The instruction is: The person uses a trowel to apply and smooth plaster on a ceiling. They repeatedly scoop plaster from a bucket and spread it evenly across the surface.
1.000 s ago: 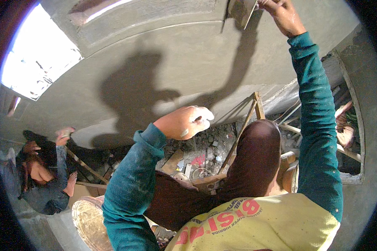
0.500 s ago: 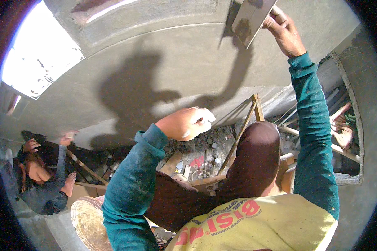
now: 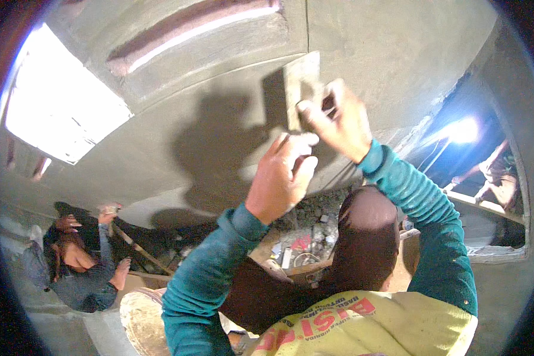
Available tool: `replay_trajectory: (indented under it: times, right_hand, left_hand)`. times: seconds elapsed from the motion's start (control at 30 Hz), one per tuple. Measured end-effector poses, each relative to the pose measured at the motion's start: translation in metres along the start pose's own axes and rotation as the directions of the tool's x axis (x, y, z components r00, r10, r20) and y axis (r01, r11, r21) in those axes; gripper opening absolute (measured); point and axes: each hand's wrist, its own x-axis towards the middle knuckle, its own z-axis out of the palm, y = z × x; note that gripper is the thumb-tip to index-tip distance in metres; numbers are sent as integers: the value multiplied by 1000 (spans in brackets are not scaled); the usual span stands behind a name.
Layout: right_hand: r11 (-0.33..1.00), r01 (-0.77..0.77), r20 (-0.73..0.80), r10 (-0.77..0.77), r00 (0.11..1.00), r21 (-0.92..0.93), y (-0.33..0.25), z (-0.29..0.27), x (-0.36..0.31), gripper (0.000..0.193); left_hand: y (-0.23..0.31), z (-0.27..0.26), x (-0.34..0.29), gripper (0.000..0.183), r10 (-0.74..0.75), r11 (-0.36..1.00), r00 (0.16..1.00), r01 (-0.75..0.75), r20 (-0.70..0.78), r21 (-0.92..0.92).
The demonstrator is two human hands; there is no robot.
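My right hand (image 3: 341,121) is wrapped round the handle side of a flat rectangular plastering trowel (image 3: 296,83). The trowel's plate is tilted close to the grey plastered wall (image 3: 219,77) and throws a dark shadow on it. Just below the plate's lower end is my left hand (image 3: 282,172), its fingers curled and fingertips very near that edge; whether they touch it is unclear. Blur hides what, if anything, lies within those fingers. Both sleeves are teal, and my bent knee (image 3: 368,237) shows beneath the hands.
Rubble (image 3: 305,231) lies at the wall's foot. At lower left another person (image 3: 86,267) sits near a wooden pole (image 3: 139,249). A second person (image 3: 498,178) appears through the opening at right, near a bright lamp (image 3: 461,130). A round pale container rim (image 3: 139,320) stands at lower left.
My right hand has brought the trowel down and left, toward my left hand. The left hand has risen and turned its fingers up toward the plate. The lamp has come into view.
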Motion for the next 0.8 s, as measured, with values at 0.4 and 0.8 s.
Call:
replay_trajectory:
  times: [0.4, 0.8]
  right_hand:
    - [976, 218, -211, -210, 955, 17, -63, -15, 26, 35]
    - [943, 158, 192, -220, 957, 293, -45, -83, -57, 15]
  left_hand:
    - [3, 29, 52, 50, 73, 927, 818, 155, -570, 341]
    - [-9, -12, 131, 51, -32, 943, 963, -60, -269, -327]
